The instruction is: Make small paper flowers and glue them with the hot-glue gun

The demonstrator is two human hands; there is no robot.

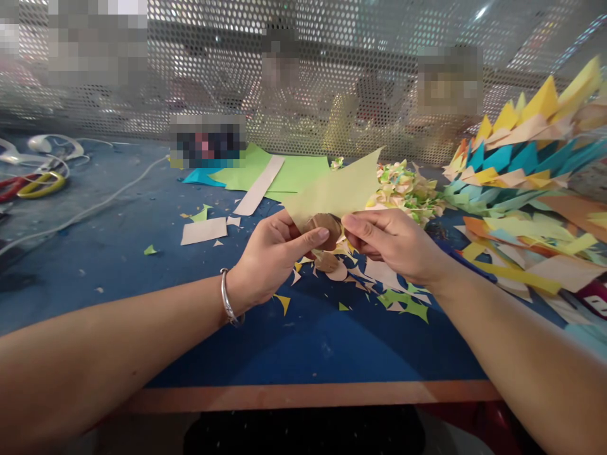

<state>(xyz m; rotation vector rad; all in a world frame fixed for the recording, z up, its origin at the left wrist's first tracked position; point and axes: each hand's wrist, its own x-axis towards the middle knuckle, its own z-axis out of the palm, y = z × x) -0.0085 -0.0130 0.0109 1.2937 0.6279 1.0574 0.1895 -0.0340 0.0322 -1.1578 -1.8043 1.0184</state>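
Observation:
Over the middle of the table, my left hand (pixel 270 256) is closed with its thumb on a small brown cardboard-like piece (pixel 332 229). A pale yellow sheet of paper (pixel 339 189) stands up behind that piece, gripped along with it. My right hand (pixel 389 243) pinches the right side of the sheet beside the brown piece; its lower fingers are curled. Just below the hands is another brown piece (pixel 327 261); I cannot tell whether it is held or lies on the scraps. Cut paper scraps (pixel 374 275) are strewn under both hands.
Green sheets (pixel 298 174) and a pale paper strip (pixel 260 184) lie behind my left hand. Back right are a pile of small clippings (pixel 408 189) and folded paper spikes (pixel 526 151). Yellow-handled scissors (pixel 42 184) and a white cable (pixel 95 202) lie left. A perforated metal screen (pixel 332 82) bounds the blue table.

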